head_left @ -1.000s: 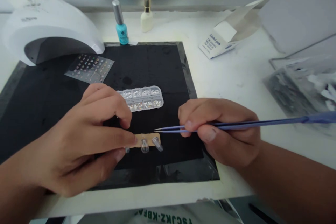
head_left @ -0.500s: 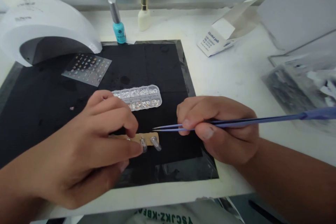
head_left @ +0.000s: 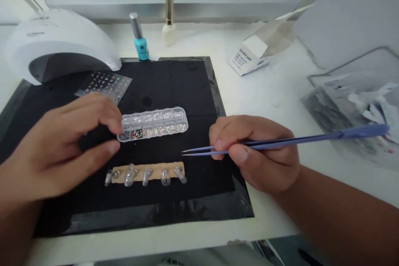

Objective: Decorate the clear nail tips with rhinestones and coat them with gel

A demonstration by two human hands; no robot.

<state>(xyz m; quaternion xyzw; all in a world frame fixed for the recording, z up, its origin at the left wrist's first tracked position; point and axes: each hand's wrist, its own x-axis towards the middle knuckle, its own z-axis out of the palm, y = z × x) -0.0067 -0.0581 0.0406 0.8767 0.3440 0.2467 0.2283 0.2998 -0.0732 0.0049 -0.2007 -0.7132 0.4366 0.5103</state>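
My left hand is at the left end of a clear compartment case of small rhinestones. Its thumb and forefinger are apart, close to the case's edge; whether they touch it I cannot tell. My right hand holds blue tweezers, their two fine tips slightly apart above the black mat, with nothing visible between them. Below the case lies a tan strip carrying several clear, silvery nail tips, some with small stones on them. Neither hand touches the strip.
A sticker sheet lies by a white nail lamp on the black mat. Behind stand a turquoise polish bottle and a cream one. An alcohol pad box and a clear bin are at right.
My left hand has left the strip of nail tips and moved left and up to the case's end, uncovering the strip. My right hand keeps the tweezers nearly still. The view has shifted slightly.
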